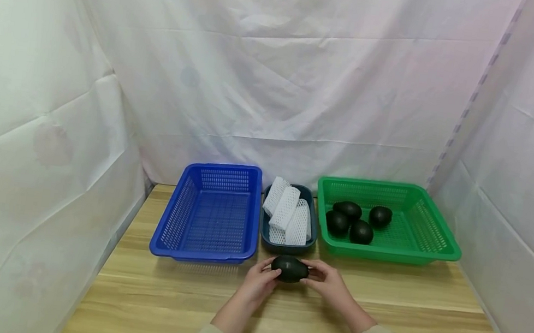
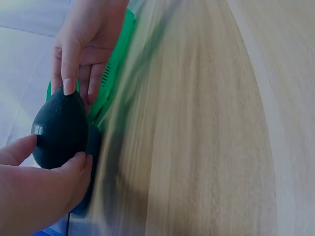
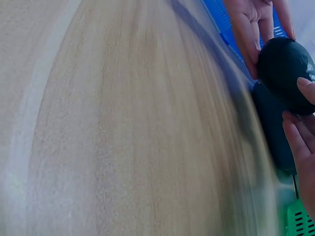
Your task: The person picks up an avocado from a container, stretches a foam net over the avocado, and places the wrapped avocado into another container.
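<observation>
A dark, smooth avocado [image 1: 290,269] is held between both hands, just in front of the small dark bin. My left hand [image 1: 260,281] grips its left, rounder end with thumb and fingers. At its narrower right end my right hand [image 1: 326,284] pinches it with thumb and fingertips. In the left wrist view the avocado [image 2: 63,129] tapers toward the right hand [image 2: 88,46]. The right wrist view has the same avocado [image 3: 285,71] between the two hands, above the table.
A blue basket [image 1: 155,242] stands at the left. The dark bin [image 1: 287,248] in the middle holds white foam net sleeves [image 1: 286,207]. In the green basket [image 1: 415,254] at right lie several avocados [image 1: 361,232]. Wooden table [image 1: 157,308] lies beneath; white cloth surrounds it.
</observation>
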A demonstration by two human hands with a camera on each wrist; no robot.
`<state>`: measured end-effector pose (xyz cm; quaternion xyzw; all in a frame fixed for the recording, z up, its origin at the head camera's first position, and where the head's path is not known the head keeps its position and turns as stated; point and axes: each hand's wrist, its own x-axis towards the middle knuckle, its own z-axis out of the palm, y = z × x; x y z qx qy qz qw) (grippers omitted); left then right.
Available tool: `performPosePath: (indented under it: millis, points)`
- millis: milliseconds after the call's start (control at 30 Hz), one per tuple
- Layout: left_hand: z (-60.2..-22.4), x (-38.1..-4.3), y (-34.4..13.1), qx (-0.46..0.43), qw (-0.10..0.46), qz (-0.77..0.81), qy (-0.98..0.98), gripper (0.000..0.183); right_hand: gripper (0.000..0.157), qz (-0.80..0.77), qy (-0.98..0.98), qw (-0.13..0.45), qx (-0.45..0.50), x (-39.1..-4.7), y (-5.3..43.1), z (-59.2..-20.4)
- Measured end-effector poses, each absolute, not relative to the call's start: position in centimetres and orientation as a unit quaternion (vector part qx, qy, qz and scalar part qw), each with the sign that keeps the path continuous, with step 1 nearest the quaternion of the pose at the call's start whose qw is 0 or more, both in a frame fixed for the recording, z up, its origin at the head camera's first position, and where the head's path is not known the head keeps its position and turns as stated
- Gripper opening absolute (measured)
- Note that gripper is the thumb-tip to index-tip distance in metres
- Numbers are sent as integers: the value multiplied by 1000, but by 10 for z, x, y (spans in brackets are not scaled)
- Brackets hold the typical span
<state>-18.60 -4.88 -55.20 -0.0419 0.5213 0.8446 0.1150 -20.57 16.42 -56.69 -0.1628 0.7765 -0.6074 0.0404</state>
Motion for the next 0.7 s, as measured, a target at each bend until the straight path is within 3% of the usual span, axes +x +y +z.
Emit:
performPosePath:
  millis: [533,700]
  points:
    - [-562,-198,-50,-121,69,797,587,50,35,-572,805,-14,-155,-217,154,-581]
    - [-562,-197,-47,-132,62,791,594,52,43,-567,807,9,-166,-217,152,-585]
